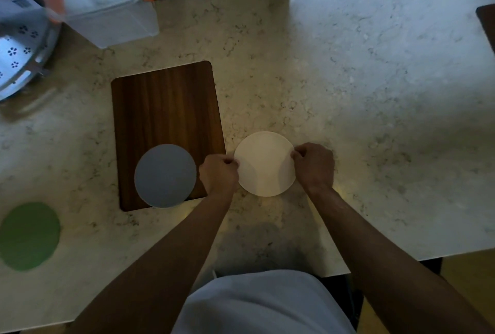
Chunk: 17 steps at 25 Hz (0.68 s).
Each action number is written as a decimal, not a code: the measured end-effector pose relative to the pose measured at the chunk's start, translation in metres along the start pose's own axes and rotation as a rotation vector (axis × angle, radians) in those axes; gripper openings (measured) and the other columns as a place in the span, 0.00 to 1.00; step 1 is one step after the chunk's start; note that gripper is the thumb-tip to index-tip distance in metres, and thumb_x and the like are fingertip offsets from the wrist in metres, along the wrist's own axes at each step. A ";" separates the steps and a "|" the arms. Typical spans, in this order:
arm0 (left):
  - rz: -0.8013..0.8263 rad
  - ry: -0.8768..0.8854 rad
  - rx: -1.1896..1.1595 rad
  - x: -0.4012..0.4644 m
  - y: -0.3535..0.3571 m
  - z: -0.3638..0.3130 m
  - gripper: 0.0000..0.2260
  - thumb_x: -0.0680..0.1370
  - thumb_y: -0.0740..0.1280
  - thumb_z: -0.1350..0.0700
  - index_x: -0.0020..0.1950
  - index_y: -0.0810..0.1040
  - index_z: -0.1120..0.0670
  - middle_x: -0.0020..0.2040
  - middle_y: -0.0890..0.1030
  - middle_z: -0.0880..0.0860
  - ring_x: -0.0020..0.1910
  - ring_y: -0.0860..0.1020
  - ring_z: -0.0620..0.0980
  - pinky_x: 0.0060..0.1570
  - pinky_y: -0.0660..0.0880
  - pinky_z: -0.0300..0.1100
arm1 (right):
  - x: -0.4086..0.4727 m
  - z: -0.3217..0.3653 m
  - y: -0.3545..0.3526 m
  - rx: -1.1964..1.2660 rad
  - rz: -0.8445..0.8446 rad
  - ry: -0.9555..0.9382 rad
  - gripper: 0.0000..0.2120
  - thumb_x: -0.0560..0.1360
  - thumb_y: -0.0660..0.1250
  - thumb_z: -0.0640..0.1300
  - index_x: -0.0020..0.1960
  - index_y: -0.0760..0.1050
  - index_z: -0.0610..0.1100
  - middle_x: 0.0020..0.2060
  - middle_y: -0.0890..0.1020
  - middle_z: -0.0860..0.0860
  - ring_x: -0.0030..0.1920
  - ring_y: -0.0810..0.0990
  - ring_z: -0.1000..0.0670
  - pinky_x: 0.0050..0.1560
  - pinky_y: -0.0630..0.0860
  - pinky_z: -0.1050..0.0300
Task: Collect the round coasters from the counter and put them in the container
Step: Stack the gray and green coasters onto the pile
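Far to the left of both hands, near the counter's front edge, a green coaster lies flat on the marbled counter. Up and away from the hands, at the far left corner, a perforated metal steamer tray leans against a clear plastic container with orange latches; the container is blurred, so what it holds cannot be told. Closer in, a dark wooden board lies just left of the left hand, and a grey coaster rests on the board's near end, its lower edge reaching just past the board's front edge, its right edge just beside the left hand without clearly touching it. The left hand is curled nearly closed, its fingertips pinching the left rim of a white coaster that lies between the two hands on the counter, to the right of the board. Whether this coaster is raised off the surface or still flat on it cannot be told. The right hand mirrors the left, fingers curled tight and gripping the white coaster's right rim. Both bare forearms reach in from the bottom of the view, above a white garment. Far right of the right hand, a dark corner of some object pokes in at the frame edge.
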<state>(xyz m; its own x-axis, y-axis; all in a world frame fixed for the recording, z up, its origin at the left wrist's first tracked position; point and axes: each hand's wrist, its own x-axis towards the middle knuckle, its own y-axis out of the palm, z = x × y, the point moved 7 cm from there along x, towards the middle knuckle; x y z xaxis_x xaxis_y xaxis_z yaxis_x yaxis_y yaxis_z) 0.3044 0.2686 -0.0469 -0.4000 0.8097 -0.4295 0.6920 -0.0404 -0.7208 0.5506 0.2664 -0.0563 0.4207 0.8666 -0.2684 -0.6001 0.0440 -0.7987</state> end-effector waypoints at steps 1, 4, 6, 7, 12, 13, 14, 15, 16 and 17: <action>0.001 0.000 0.000 0.000 0.000 0.000 0.08 0.74 0.72 0.57 0.51 0.84 0.57 0.49 0.86 0.55 0.43 0.83 0.55 0.45 0.82 0.51 | 0.001 0.000 -0.001 -0.002 0.001 0.005 0.08 0.74 0.68 0.46 0.49 0.84 0.46 0.44 0.86 0.49 0.42 0.83 0.50 0.48 0.76 0.56; 0.004 0.023 0.014 0.000 -0.001 -0.002 0.08 0.73 0.72 0.57 0.50 0.85 0.57 0.48 0.86 0.56 0.42 0.83 0.55 0.45 0.82 0.52 | 0.003 0.002 0.000 -0.012 0.005 0.018 0.08 0.72 0.68 0.46 0.46 0.84 0.45 0.40 0.86 0.49 0.38 0.83 0.49 0.43 0.76 0.57; 0.008 0.024 0.018 0.000 0.000 -0.004 0.08 0.73 0.72 0.57 0.50 0.85 0.57 0.47 0.86 0.56 0.43 0.83 0.54 0.46 0.81 0.49 | 0.004 0.004 0.002 -0.038 0.019 0.008 0.08 0.70 0.68 0.45 0.44 0.84 0.44 0.37 0.86 0.47 0.35 0.83 0.48 0.39 0.75 0.58; 0.009 0.011 0.021 0.000 0.001 -0.005 0.07 0.73 0.72 0.58 0.50 0.85 0.58 0.47 0.86 0.56 0.43 0.82 0.54 0.45 0.81 0.47 | 0.005 0.005 0.003 -0.045 0.033 0.005 0.08 0.70 0.68 0.44 0.43 0.84 0.44 0.37 0.86 0.47 0.35 0.83 0.47 0.38 0.75 0.58; 0.069 -0.082 0.035 0.005 0.006 -0.004 0.05 0.72 0.71 0.60 0.44 0.84 0.61 0.43 0.85 0.59 0.39 0.82 0.57 0.41 0.82 0.52 | 0.008 0.007 0.005 -0.061 0.141 -0.014 0.09 0.69 0.67 0.45 0.44 0.84 0.44 0.38 0.86 0.46 0.37 0.82 0.46 0.38 0.75 0.57; 0.078 -0.098 0.026 0.006 0.005 -0.004 0.04 0.71 0.71 0.60 0.43 0.83 0.60 0.42 0.84 0.58 0.38 0.81 0.57 0.41 0.82 0.53 | 0.008 0.007 0.004 -0.054 0.152 -0.005 0.09 0.69 0.67 0.45 0.44 0.84 0.45 0.38 0.85 0.47 0.36 0.81 0.47 0.38 0.74 0.58; 0.078 -0.105 0.017 0.006 0.005 -0.003 0.04 0.71 0.71 0.60 0.42 0.83 0.60 0.42 0.84 0.58 0.39 0.81 0.57 0.42 0.81 0.53 | 0.009 0.005 0.004 -0.042 0.166 0.008 0.08 0.69 0.68 0.45 0.45 0.84 0.46 0.39 0.85 0.48 0.36 0.80 0.49 0.38 0.73 0.58; 0.072 -0.108 0.006 0.005 0.003 -0.002 0.04 0.71 0.71 0.59 0.43 0.82 0.59 0.43 0.83 0.57 0.41 0.81 0.56 0.44 0.81 0.52 | 0.010 0.003 0.004 -0.023 0.186 0.021 0.08 0.70 0.68 0.45 0.46 0.84 0.46 0.41 0.85 0.49 0.37 0.79 0.51 0.40 0.72 0.58; 0.064 -0.111 -0.012 0.005 0.000 -0.001 0.05 0.71 0.71 0.59 0.46 0.82 0.58 0.45 0.83 0.55 0.43 0.80 0.55 0.45 0.80 0.52 | 0.010 0.001 0.005 0.002 0.209 0.036 0.08 0.71 0.69 0.46 0.48 0.83 0.46 0.43 0.85 0.49 0.39 0.79 0.52 0.42 0.72 0.59; 0.063 -0.114 -0.038 0.004 -0.002 0.001 0.07 0.71 0.71 0.60 0.48 0.81 0.57 0.47 0.83 0.55 0.46 0.80 0.54 0.47 0.79 0.51 | 0.009 0.000 0.005 0.031 0.234 0.050 0.09 0.71 0.70 0.46 0.50 0.83 0.46 0.46 0.85 0.49 0.42 0.80 0.52 0.44 0.72 0.59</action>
<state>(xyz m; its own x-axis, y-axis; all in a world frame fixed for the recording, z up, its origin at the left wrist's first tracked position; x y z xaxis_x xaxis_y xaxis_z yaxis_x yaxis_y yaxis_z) 0.3003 0.2715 -0.0480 -0.4189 0.7344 -0.5340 0.7397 -0.0651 -0.6698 0.5514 0.2749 -0.0629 0.3005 0.8293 -0.4712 -0.7054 -0.1393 -0.6950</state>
